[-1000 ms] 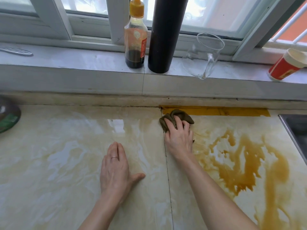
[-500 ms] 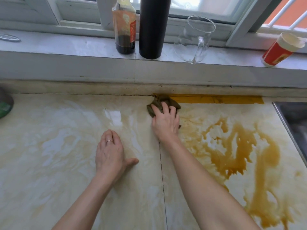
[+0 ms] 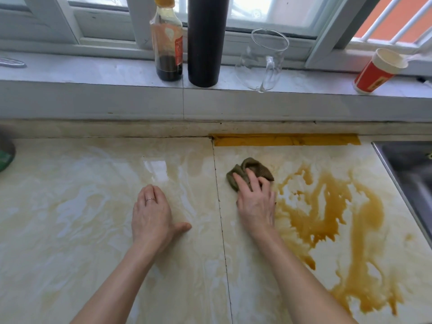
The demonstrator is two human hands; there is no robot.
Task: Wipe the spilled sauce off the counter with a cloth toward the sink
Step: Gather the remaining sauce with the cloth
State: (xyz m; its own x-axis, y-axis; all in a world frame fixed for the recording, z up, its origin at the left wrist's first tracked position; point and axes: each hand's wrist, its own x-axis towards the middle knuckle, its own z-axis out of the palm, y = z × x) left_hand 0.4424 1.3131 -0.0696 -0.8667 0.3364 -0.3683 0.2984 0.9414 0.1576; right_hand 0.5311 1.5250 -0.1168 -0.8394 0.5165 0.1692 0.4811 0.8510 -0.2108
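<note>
Pressing down with your right hand [image 3: 256, 206], you lay its fingers nearly straight over a crumpled olive-brown cloth [image 3: 254, 168]. The thumb is hidden, so whether it tucks under the fabric cannot be told. The cloth sits on the glossy cream marble-look counter [image 3: 81, 206], well apart from the steel sink [image 3: 411, 169], at the edge of the spilled brown sauce [image 3: 322, 206] farthest from that sink. The sauce spreads in streaks and pools between the cloth and the sink.

Your left hand [image 3: 152, 218] rests palm-down on the counter, farther from the sink than the cloth, holding nothing, thumb stretched toward the sink. A thin silver ring [image 3: 149, 199] shows on one finger.

A strip of yellow tape [image 3: 285, 139] runs along the counter's back edge and ends just short of the sink's far corner.

On the grey window ledge [image 3: 93, 71], going away from the sink, stand:
- a red paper cup [image 3: 376, 71] with a cream rim, its yellow mark too small to read;
- a clear glass jug [image 3: 264, 59];
- a tall black cylinder [image 3: 205, 40];
- a clear plastic bottle of dark liquid [image 3: 167, 43] with an orange cap, whose orange-red label bears a pale emblem but no legible writing.
</note>
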